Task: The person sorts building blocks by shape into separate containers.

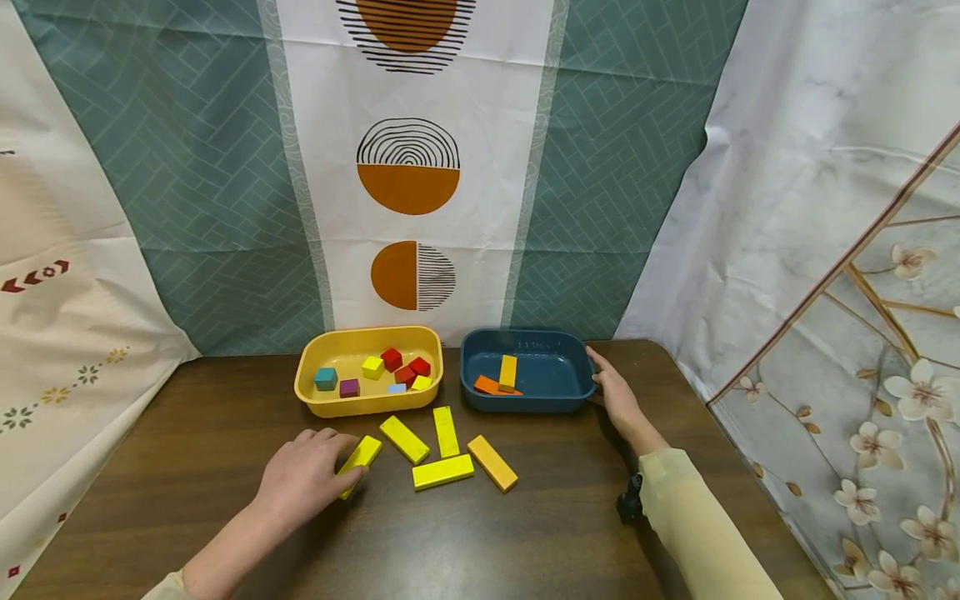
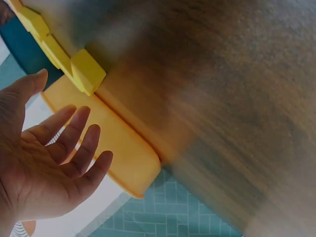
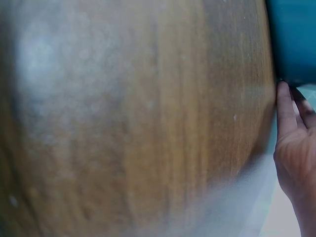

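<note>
My left hand [image 1: 311, 471] hovers around a yellow block [image 1: 362, 455] at the left of the table, thumb on the near side and fingers on the far side. In the left wrist view its fingers [image 2: 71, 143] are spread and softly bent, with a gap between them and the yellow block [image 2: 88, 71]. Fairly straight fingers of my right hand [image 1: 618, 396] touch the right end of the dark blue bin [image 1: 525, 404]. The right wrist view shows those fingertips at the corner of the blue bin [image 3: 298, 44]. Inside the bin, a light orange block [image 1: 507, 372] lies over a darker orange one [image 1: 487, 385].
The yellow bin [image 1: 367, 407] holds several coloured cubes, among them a teal cube [image 1: 326, 379]. In front of the bins lie yellow blocks [image 1: 405, 440], [image 1: 446, 432], [image 1: 442, 472] and a light orange block [image 1: 492, 463]. A patterned curtain [image 1: 600, 167] hangs behind the wooden table [image 1: 420, 550].
</note>
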The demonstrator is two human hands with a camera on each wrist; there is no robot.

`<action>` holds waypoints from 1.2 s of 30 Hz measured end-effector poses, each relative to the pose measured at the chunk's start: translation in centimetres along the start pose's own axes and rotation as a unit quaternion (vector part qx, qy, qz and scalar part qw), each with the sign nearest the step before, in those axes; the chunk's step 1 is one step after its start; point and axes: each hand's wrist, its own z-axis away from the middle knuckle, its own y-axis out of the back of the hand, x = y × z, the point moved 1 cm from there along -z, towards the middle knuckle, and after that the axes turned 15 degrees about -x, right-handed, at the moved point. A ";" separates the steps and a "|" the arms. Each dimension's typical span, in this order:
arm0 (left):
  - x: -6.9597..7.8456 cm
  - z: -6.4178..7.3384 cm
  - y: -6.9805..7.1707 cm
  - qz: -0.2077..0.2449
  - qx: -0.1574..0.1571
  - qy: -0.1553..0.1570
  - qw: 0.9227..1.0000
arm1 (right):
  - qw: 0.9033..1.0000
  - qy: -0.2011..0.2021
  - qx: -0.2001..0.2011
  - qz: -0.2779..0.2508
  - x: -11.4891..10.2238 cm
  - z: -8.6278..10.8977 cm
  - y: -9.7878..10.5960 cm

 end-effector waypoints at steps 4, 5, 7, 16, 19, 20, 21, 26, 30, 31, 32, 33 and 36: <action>-0.1 -0.3 -0.3 0.007 -0.024 0.012 1.000 | 1.000 0.002 0.000 -0.002 0.1 -0.1 0.0; -0.1 -0.3 -0.4 0.009 -0.029 0.015 0.999 | 1.000 0.002 0.000 -0.002 0.1 -0.1 0.0; -0.2 -0.4 -0.5 0.012 -0.037 0.022 0.999 | 1.000 0.004 -0.001 -0.004 0.1 -0.1 0.0; -0.5 -0.5 -1.0 0.012 -0.052 0.039 0.998 | 1.000 0.009 0.000 -0.004 0.1 -0.1 0.0; -0.5 -0.6 -1.1 0.015 -0.054 0.044 0.997 | 1.000 0.008 -0.001 -0.003 0.1 -0.1 0.0; -0.5 -0.6 -1.1 0.017 -0.056 0.045 0.997 | 1.000 0.007 -0.001 -0.003 0.1 -0.1 0.0; -0.6 -0.6 -1.2 0.018 -0.058 0.047 0.997 | 1.000 0.006 -0.001 -0.004 0.1 -0.1 0.0; -0.6 -0.9 -1.3 0.026 -0.068 0.058 0.996 | 1.000 0.004 -0.001 -0.006 0.1 -0.1 0.0; -0.7 -0.9 -1.3 0.032 -0.073 0.064 0.995 | 1.000 0.008 -0.001 0.001 0.1 -0.1 0.0; -0.7 -0.9 -1.3 0.033 -0.074 0.064 0.995 | 1.000 0.009 -0.002 0.003 0.1 -0.1 0.0; -0.7 -0.9 -1.3 0.034 -0.074 0.064 0.995 | 1.000 0.010 -0.001 0.005 0.1 -0.1 0.0; -0.7 -0.9 -1.3 0.034 -0.074 0.064 0.995 | 1.000 0.011 -0.001 0.007 0.1 -0.1 0.0; -0.7 -1.0 -1.3 0.037 -0.074 0.065 0.994 | 1.000 0.012 -0.001 0.010 0.0 0.0 0.0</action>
